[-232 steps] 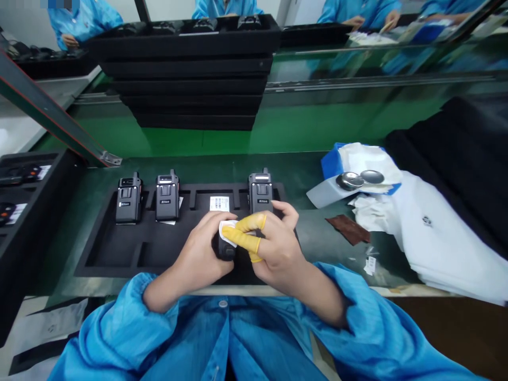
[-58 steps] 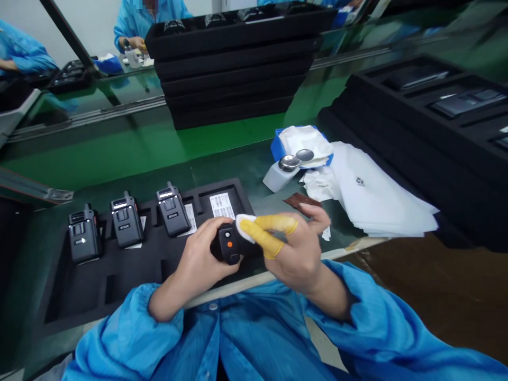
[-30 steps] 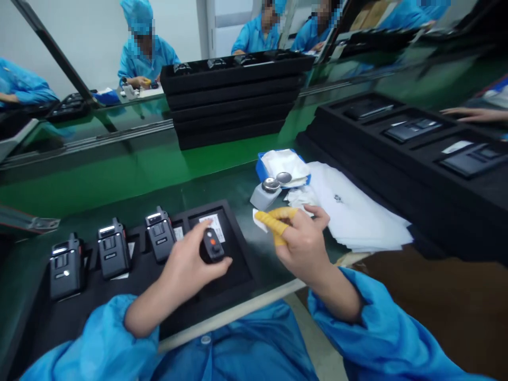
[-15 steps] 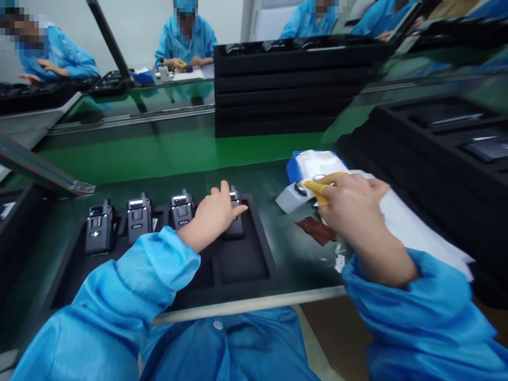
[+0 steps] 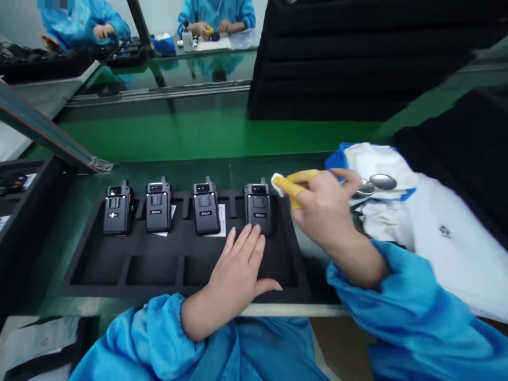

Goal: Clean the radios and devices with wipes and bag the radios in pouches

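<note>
Several black handheld radios lie in a row in a black foam tray (image 5: 154, 291). My left hand (image 5: 238, 275) is open with its fingers stretched out, the fingertips at the lower edge of the rightmost radio (image 5: 257, 203). Just right of that radio's top, my right hand (image 5: 325, 206) pinches a small white wiping cloth (image 5: 277, 184) between fingers in yellow finger cots. Left of it lie a second radio (image 5: 205, 211), a third radio (image 5: 157, 209) and the leftmost radio (image 5: 118, 214). White labels show partly from under some radios.
A blue bin (image 5: 335, 159) of white cloths stands behind my right hand, with round metal lids (image 5: 381, 182) beside it. White sheets (image 5: 456, 248) lie at right. A black foam stack (image 5: 349, 69) rises at the back. Co-workers in blue sit across the bench.
My left hand has drawn back toward me from over the rightmost radio. My right hand has moved left from the white bottle to beside that radio, now with the white cloth visible. The view has shifted.
</note>
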`<state>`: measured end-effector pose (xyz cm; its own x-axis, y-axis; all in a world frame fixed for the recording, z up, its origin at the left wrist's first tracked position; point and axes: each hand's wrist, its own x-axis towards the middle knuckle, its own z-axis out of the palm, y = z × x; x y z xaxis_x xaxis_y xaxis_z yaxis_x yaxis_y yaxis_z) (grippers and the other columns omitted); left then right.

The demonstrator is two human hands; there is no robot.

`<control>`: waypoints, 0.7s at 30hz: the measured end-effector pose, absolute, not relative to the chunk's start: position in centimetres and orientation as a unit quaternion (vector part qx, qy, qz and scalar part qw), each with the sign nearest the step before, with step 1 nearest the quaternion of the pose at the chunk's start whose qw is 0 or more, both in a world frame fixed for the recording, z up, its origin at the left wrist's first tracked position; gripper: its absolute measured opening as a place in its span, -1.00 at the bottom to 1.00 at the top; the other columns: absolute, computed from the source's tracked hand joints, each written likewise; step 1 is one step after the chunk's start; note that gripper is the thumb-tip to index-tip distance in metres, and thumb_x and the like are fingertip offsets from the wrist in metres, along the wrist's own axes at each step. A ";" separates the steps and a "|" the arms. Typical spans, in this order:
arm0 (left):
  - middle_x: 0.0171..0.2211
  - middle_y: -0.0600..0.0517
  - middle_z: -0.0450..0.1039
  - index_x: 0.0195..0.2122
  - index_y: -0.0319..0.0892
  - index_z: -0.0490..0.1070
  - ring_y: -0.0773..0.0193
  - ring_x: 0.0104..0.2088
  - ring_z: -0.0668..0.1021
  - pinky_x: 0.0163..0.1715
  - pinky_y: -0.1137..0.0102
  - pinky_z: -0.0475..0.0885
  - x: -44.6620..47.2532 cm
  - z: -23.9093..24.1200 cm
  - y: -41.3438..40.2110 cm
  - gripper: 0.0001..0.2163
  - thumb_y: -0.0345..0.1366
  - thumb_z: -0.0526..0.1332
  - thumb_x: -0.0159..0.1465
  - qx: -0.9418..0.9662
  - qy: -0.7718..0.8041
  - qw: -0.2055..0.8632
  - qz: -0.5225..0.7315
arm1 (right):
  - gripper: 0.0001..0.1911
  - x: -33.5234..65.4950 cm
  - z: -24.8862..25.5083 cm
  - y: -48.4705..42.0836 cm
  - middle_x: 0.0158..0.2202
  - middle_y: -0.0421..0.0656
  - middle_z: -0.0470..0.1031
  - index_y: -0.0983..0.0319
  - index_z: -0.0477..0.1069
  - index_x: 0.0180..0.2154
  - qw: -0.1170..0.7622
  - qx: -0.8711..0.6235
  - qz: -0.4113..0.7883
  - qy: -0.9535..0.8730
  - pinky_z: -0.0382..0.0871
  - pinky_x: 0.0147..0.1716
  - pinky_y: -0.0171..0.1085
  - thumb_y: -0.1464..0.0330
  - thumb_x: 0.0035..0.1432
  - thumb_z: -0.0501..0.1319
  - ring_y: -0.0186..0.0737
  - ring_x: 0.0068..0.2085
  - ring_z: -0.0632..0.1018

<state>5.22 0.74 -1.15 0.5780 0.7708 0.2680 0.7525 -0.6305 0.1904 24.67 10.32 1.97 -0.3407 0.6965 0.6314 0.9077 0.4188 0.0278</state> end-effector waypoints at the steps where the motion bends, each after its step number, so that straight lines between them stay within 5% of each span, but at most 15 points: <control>1: 0.20 -0.31 0.25 0.16 -0.45 0.21 -0.04 0.25 0.26 0.19 0.01 0.26 5.4 -1.4 0.8 -0.26 0.15 0.06 0.20 0.889 0.428 0.030 0.161 | -0.74 24.0 1.9 10.7 -0.32 -0.17 0.50 0.19 0.53 -0.30 0.272 -0.487 -0.208 -0.804 0.05 -0.03 -0.02 0.53 0.15 0.09 -0.25 -0.25 0.43; 8: 0.23 -0.34 0.20 0.18 -0.44 0.17 -0.07 0.27 0.22 0.19 0.00 0.26 5.6 -2.0 0.3 -0.37 -0.01 0.13 0.26 0.881 0.444 0.046 0.156 | -0.71 20.5 0.5 12.1 -0.32 -0.22 0.50 0.16 0.53 -0.32 0.206 -0.438 -0.240 -0.841 -0.20 0.02 -0.07 0.52 0.24 0.06 -0.28 -0.24 0.34; 21: 0.17 -0.31 0.31 0.13 -0.42 0.20 -0.05 0.20 0.35 0.09 0.04 0.38 5.7 -2.3 0.5 -0.56 -0.25 0.02 0.30 0.880 0.431 0.009 0.201 | -0.71 21.5 0.9 10.9 -0.36 -0.25 0.52 0.14 0.53 -0.32 0.219 -0.449 -0.272 -0.822 -0.14 0.02 -0.09 0.50 0.25 0.07 -0.31 -0.28 0.36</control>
<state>5.66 0.46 -2.31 0.5478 0.7614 0.3467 0.7542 -0.6288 0.1892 21.55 10.90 0.95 -0.5004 0.6191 0.6052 0.8580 0.4482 0.2509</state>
